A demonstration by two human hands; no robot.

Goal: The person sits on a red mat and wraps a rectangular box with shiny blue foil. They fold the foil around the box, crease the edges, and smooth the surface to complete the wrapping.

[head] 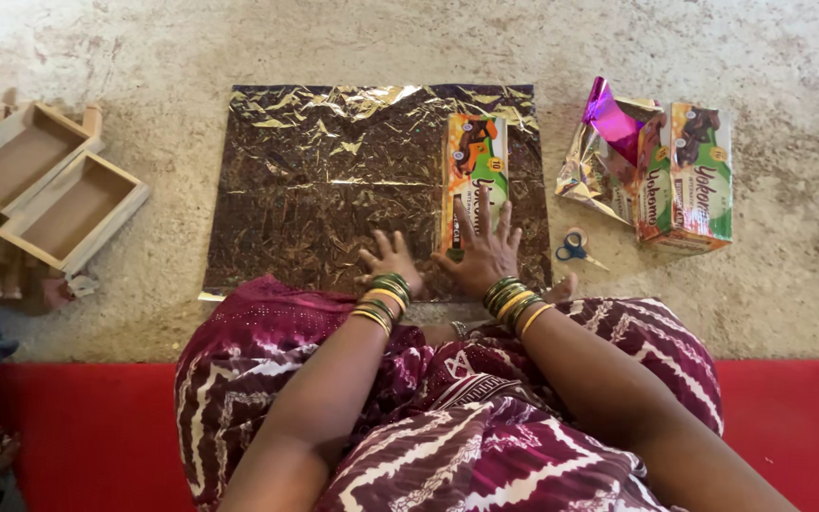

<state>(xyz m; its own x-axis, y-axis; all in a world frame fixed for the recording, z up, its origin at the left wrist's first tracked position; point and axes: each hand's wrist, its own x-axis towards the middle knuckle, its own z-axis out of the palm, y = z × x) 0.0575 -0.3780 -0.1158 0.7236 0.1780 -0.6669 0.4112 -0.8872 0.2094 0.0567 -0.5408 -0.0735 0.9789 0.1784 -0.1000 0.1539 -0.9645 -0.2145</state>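
A large sheet of shiny foil wrapping paper [334, 180] lies flat on the floor in front of me. A green and orange carton [474, 171] lies on its right part. My right hand [482, 251] rests spread open on the near end of that carton. Just to the left, my left hand [389, 261] presses on the foil near its near edge, fingers apart. Both wrists wear green and gold bangles.
Small blue-handled scissors [573, 247] lie right of the foil. Two more cartons [689, 175] and crumpled purple foil [610, 128] sit at the right. Two open wooden boxes [49, 185] stand at the left. A red mat [87, 427] is under me.
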